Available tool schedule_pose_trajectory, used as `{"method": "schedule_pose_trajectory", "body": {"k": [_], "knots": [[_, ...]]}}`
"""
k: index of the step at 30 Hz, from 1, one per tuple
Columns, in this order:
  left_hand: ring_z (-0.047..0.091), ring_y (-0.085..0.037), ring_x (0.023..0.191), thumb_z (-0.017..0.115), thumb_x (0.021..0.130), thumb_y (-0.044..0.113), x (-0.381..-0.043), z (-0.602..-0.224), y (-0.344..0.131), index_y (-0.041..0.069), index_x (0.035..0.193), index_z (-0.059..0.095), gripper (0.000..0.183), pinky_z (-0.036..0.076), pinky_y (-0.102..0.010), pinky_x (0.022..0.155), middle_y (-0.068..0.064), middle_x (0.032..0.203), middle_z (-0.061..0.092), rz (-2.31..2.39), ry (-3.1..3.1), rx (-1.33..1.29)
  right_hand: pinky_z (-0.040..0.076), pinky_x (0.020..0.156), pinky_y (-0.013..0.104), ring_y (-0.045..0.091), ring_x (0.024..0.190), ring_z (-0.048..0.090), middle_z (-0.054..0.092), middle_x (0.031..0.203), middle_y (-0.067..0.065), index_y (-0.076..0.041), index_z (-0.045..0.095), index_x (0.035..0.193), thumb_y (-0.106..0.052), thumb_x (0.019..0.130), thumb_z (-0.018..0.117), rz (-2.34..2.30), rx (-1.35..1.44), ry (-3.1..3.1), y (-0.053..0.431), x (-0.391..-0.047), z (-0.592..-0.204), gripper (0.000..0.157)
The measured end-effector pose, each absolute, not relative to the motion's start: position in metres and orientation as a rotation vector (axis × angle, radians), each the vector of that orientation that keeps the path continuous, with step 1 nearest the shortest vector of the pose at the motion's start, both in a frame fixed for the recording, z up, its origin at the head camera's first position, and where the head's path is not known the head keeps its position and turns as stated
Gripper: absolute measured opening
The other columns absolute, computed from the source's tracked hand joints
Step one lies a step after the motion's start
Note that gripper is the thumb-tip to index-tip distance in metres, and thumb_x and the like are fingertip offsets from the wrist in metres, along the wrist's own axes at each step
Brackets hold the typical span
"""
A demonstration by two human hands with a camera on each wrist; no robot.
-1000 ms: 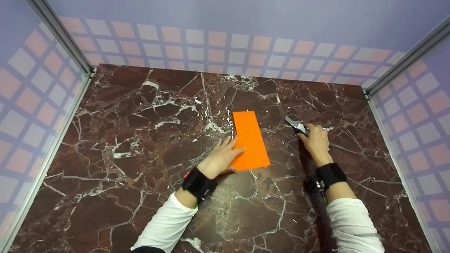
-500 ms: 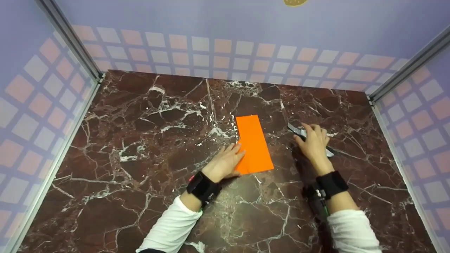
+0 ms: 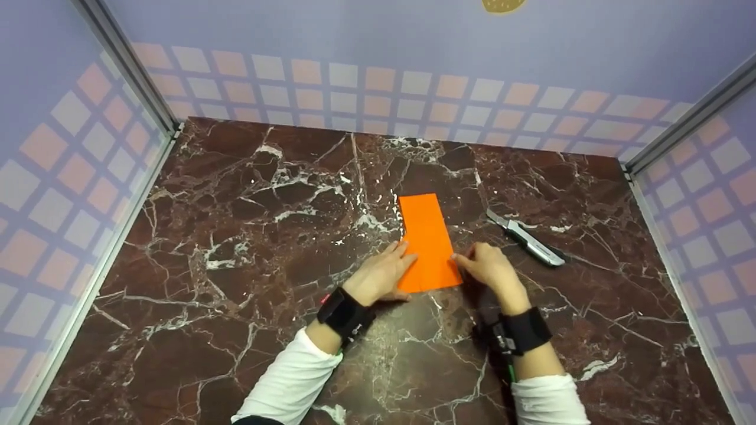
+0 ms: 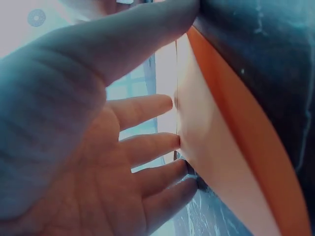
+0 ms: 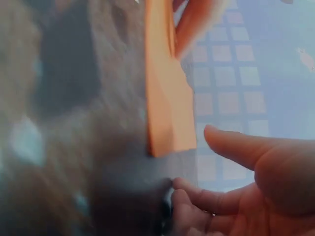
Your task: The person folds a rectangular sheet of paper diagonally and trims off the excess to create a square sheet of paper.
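Note:
A folded orange sheet of paper [image 3: 430,236] lies as an upright strip at the middle of the table. My left hand [image 3: 376,273] rests on its lower left edge, fingers extended; in the left wrist view the paper layers [image 4: 216,128] bow apart beside the fingertips. Close to the paper's lower right edge is my right hand [image 3: 493,268], holding nothing. The right wrist view shows its thumb [image 5: 229,145] apart from the bent fingers, just off the end of the paper. Right of the paper lies a utility knife [image 3: 531,243] with its blade out, pointing up and left.
The tabletop [image 3: 266,354] is dark red-brown with white veins. Pale purple walls with pink and white squares stand along the back [image 3: 366,88] and both sides, with metal posts at the corners.
My right hand has let go of the utility knife, which lies on the table, and has moved left to the paper's edge. My left hand stays on the paper.

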State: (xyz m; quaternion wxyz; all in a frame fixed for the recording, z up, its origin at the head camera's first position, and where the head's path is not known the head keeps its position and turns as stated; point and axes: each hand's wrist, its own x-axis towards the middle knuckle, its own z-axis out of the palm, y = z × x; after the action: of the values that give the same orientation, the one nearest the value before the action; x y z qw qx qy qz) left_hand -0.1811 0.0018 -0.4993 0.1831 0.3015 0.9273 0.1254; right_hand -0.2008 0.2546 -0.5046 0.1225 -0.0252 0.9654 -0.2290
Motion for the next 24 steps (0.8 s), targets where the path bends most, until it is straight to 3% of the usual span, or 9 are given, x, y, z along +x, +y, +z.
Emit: {"method": "schedule_pose_trajectory", "body": {"k": [8,17,24], "knots": [[0.024,-0.033,0.161,0.082,0.095,0.030,-0.182,-0.500,0.004,0.001,0.163,0.037,0.087,0.025,-0.044,0.128,-0.023,0.172,0.023,0.342,2.619,0.848,0.047,0.058,0.036,0.021,0.062,0.056,0.065,0.070,0.005,-0.006,0.071,0.072,-0.039,0.098,0.077,-0.662,-0.020,2.849,0.239,-0.194,-0.515,0.042],[0.022,-0.036,0.161,0.077,0.098,0.028,-0.181,-0.500,0.006,0.007,0.161,0.044,0.074,0.023,-0.048,0.129,-0.024,0.173,0.021,0.402,2.596,0.826,0.053,0.066,0.047,0.027,0.069,0.061,0.069,0.080,0.010,-0.005,0.069,0.076,-0.035,0.095,0.081,-0.645,0.010,2.866,0.237,-0.190,-0.513,0.038],[0.021,-0.036,0.162,0.077,0.098,0.025,-0.181,-0.500,0.007,0.007,0.160,0.045,0.072,0.025,-0.049,0.128,-0.024,0.173,0.020,0.425,2.590,0.812,0.045,0.060,0.035,0.020,0.064,0.054,0.066,0.075,0.006,-0.003,0.074,0.078,-0.032,0.097,0.080,-0.667,-0.018,2.813,0.239,-0.189,-0.515,0.035]]}}
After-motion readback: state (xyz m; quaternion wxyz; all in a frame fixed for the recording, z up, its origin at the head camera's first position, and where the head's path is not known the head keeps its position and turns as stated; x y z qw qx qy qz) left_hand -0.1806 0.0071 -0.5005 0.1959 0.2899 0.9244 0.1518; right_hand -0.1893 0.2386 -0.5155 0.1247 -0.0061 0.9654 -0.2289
